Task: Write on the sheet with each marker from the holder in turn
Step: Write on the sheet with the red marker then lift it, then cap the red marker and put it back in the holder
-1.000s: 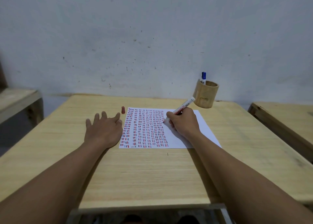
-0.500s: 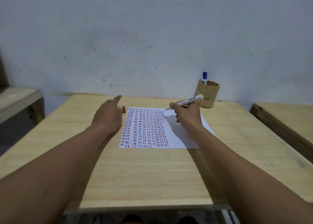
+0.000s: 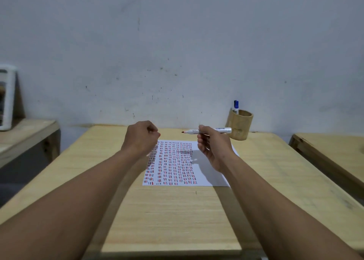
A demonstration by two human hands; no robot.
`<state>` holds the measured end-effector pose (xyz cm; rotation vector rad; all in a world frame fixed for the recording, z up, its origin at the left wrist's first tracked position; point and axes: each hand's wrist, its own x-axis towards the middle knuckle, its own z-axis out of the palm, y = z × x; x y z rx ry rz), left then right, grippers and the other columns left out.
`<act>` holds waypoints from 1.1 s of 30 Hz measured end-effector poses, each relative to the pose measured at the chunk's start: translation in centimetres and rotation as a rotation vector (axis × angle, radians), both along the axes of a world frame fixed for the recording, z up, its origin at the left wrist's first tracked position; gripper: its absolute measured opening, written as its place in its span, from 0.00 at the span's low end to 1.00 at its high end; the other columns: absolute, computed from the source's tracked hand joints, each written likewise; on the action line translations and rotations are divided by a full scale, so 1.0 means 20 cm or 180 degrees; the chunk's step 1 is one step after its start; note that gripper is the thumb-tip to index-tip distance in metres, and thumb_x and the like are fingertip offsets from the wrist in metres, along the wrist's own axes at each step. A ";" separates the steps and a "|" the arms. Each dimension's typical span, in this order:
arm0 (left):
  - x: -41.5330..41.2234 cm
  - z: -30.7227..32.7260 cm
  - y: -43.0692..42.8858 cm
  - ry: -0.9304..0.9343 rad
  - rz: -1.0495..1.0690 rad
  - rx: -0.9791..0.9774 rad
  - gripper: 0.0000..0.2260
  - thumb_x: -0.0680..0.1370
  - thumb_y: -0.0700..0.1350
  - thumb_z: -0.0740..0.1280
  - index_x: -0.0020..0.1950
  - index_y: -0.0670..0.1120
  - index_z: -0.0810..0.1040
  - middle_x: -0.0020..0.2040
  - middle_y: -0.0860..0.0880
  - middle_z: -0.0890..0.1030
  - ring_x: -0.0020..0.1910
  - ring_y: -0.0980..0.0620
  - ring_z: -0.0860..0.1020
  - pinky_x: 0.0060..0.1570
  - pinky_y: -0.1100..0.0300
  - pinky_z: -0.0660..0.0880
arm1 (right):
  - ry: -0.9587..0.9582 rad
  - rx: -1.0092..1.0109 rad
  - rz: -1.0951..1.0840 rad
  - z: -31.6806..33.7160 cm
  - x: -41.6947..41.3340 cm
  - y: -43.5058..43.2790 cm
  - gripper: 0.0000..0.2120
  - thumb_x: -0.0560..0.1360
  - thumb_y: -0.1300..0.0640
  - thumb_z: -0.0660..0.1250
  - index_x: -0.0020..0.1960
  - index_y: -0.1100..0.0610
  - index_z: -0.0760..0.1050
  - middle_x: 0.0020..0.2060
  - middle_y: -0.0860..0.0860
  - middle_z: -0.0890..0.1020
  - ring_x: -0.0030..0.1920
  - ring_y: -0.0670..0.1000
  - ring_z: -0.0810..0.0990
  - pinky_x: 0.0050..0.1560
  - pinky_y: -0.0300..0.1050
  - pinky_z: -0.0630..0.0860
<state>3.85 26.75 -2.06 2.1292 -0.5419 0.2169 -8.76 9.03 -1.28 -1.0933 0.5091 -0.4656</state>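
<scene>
Slim white marker (image 3: 206,130) over paper sheet (image 3: 206,173)

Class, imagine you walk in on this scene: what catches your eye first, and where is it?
The white sheet packed with rows of red and dark dashes lies mid-table. Above it, the right hand holds an uncapped red-tipped white marker level, while the left hand is closed. A blue-capped marker stands in the round wooden holder at the far right.
</scene>
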 end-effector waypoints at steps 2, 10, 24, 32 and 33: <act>-0.09 0.08 -0.04 0.0196 -0.0131 -0.0334 0.03 0.75 0.43 0.71 0.47 0.45 0.85 0.42 0.52 0.85 0.42 0.53 0.81 0.40 0.62 0.74 | -0.0070 0.0090 -0.0005 0.02 -0.02 0.01 0.06 0.76 0.59 0.73 0.44 0.62 0.82 0.31 0.53 0.80 0.31 0.47 0.78 0.30 0.36 0.79; -0.26 0.24 -0.17 0.1126 -0.0695 -0.1129 0.02 0.73 0.41 0.73 0.44 0.47 0.85 0.44 0.45 0.85 0.42 0.49 0.80 0.47 0.54 0.77 | -0.0295 0.0135 -0.0032 0.15 -0.11 0.00 0.04 0.76 0.61 0.72 0.44 0.61 0.80 0.30 0.52 0.79 0.28 0.46 0.76 0.28 0.35 0.78; -0.36 0.33 -0.24 0.1387 -0.1022 -0.1224 0.05 0.79 0.40 0.69 0.51 0.43 0.85 0.50 0.45 0.86 0.47 0.51 0.80 0.51 0.55 0.78 | -0.0439 0.0163 -0.0161 0.23 -0.20 -0.05 0.04 0.76 0.61 0.73 0.43 0.61 0.80 0.29 0.52 0.79 0.27 0.46 0.77 0.28 0.35 0.78; -0.38 0.34 -0.28 0.1251 -0.1204 -0.1181 0.07 0.80 0.42 0.69 0.53 0.42 0.85 0.48 0.45 0.86 0.47 0.51 0.81 0.51 0.55 0.79 | -0.0528 0.0009 -0.0055 0.24 -0.20 -0.07 0.06 0.77 0.60 0.74 0.46 0.61 0.79 0.30 0.52 0.80 0.30 0.45 0.78 0.31 0.34 0.80; -0.38 0.35 -0.28 0.1186 -0.1203 -0.1172 0.07 0.80 0.42 0.68 0.53 0.42 0.85 0.47 0.46 0.85 0.47 0.51 0.80 0.51 0.55 0.79 | -0.0529 0.0032 -0.0115 0.25 -0.20 -0.07 0.06 0.77 0.60 0.74 0.46 0.61 0.79 0.31 0.52 0.79 0.30 0.46 0.78 0.32 0.34 0.80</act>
